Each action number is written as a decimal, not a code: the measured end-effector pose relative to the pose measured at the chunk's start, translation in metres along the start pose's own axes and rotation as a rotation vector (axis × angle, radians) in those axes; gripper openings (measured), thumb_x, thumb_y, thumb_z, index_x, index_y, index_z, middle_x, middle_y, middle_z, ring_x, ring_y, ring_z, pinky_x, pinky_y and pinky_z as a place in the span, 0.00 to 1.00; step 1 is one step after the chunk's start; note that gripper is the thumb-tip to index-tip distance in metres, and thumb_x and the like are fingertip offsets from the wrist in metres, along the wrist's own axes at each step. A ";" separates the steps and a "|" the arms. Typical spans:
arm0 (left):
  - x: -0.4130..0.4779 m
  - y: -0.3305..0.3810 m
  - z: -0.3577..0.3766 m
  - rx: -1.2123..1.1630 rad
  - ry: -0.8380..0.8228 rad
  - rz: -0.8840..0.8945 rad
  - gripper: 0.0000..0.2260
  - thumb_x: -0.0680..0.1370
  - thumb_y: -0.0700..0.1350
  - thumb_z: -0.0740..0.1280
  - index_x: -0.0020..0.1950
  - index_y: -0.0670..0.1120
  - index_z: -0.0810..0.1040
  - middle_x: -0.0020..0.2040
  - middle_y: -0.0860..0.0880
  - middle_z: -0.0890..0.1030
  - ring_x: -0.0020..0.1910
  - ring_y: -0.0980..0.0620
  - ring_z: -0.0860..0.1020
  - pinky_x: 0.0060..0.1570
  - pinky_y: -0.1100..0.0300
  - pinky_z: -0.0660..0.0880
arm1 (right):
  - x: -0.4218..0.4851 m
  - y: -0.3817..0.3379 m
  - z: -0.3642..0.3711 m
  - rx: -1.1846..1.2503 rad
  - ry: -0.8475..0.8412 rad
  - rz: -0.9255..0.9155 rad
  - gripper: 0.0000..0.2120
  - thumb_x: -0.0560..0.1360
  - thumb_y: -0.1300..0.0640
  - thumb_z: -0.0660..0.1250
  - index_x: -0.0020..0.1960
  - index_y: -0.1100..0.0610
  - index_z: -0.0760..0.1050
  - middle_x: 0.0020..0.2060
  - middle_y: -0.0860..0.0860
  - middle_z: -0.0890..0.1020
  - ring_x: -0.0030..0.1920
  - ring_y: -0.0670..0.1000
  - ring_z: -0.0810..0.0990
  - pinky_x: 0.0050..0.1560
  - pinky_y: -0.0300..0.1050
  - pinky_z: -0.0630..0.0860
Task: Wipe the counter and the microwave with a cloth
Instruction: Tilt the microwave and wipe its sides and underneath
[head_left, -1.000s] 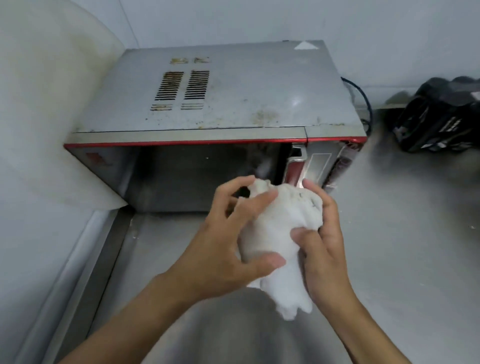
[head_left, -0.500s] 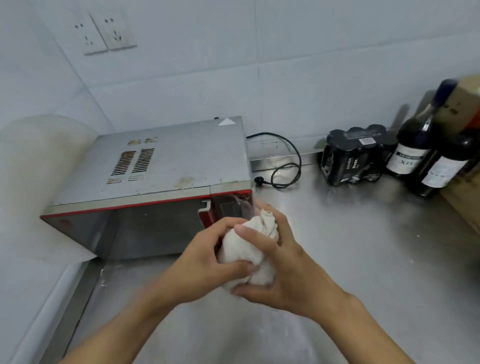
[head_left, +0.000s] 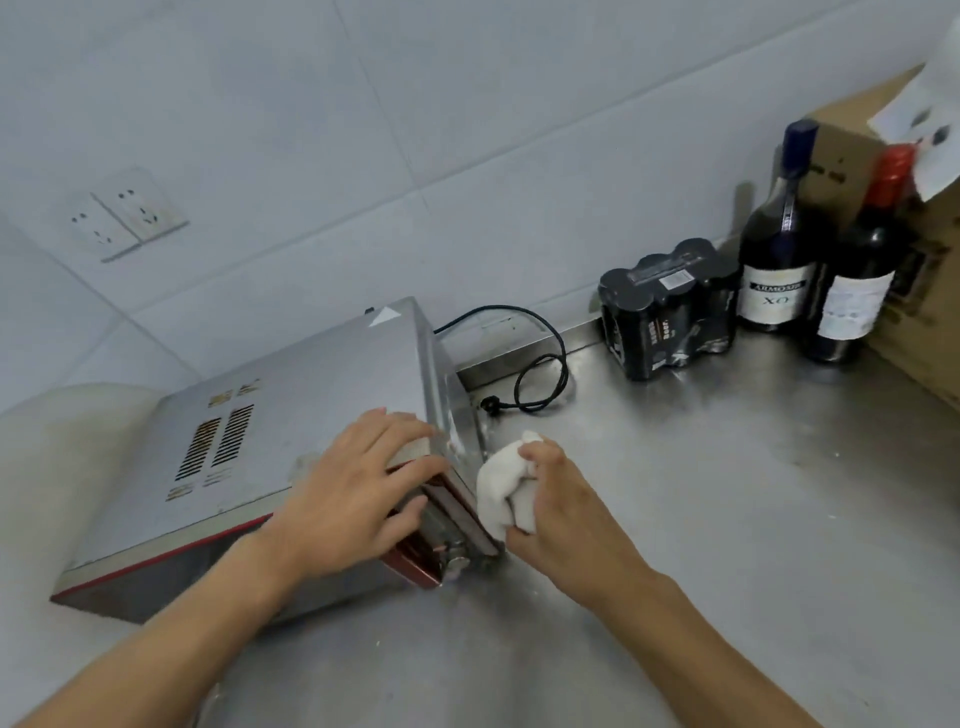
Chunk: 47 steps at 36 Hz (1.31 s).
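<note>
Behind everything, tiled wall (head_left: 467, 130), with double outlet (head_left: 130, 215) at upper left. Steel tabletop (head_left: 727, 519) fills lower right. Microwave (head_left: 291, 415) sits at left on tabletop, silver top with vent slots, red trim on front edge, front panel facing the camera. Pale rounded shape (head_left: 62, 457) left of microwave, touching or just beside it, possibly a plastic board, view too poor to tell. Cardboard box (head_left: 924, 291) at far right edge, paper sheet (head_left: 930, 119) on top of it. Two dark bottles upright against box: blue-cap bottle (head_left: 776, 270) and red-cap bottle (head_left: 857, 291), side by side. Shrink-wrapped can pack (head_left: 670, 312) just left of bottles, near wall. Black cord (head_left: 563, 358) loops on tabletop between microwave and can pack; its plug (head_left: 488, 407) lies loose on tabletop just beside microwave's right side.

Left hand (head_left: 358, 488) rests on microwave's front right top corner, fingers spread and nearly straight on top, thumb down over front panel; grip apart, nothing held. Right hand (head_left: 561, 499) has its grip clamped on white cloth (head_left: 501, 488), fingers curled round the bunched wad. Cloth is pressed against microwave's right side near the front corner, low down, just above tabletop. Both forearms bare, reaching in from bottom edge.
</note>
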<state>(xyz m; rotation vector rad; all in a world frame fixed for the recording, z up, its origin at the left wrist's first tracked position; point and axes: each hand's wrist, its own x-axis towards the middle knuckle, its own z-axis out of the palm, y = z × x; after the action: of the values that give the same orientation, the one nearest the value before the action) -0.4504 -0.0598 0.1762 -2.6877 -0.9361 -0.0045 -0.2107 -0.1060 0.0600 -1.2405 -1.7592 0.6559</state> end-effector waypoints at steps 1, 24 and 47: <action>0.002 -0.009 0.002 0.023 -0.012 0.030 0.16 0.79 0.52 0.68 0.65 0.49 0.80 0.68 0.44 0.75 0.68 0.42 0.74 0.74 0.40 0.67 | 0.005 0.002 0.006 0.035 -0.004 0.014 0.34 0.73 0.58 0.75 0.65 0.44 0.54 0.72 0.52 0.67 0.65 0.55 0.72 0.63 0.49 0.73; 0.031 -0.046 0.051 -0.115 0.171 0.280 0.06 0.74 0.41 0.69 0.47 0.44 0.85 0.49 0.42 0.81 0.49 0.41 0.78 0.69 0.40 0.72 | 0.031 0.054 0.061 -0.038 -0.184 -0.132 0.25 0.75 0.53 0.72 0.70 0.44 0.71 0.68 0.51 0.67 0.63 0.54 0.72 0.53 0.53 0.80; 0.033 -0.044 0.047 -0.111 0.117 0.237 0.03 0.77 0.43 0.67 0.50 0.48 0.79 0.52 0.45 0.77 0.49 0.42 0.76 0.68 0.45 0.71 | 0.055 0.055 0.059 0.032 -0.049 -0.335 0.12 0.79 0.57 0.65 0.61 0.52 0.80 0.66 0.59 0.75 0.53 0.62 0.76 0.52 0.51 0.78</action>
<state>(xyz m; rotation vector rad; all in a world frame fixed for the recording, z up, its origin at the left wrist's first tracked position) -0.4560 0.0059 0.1461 -2.8483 -0.5960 -0.1663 -0.2428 -0.0310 0.0060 -0.8849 -1.9315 0.5187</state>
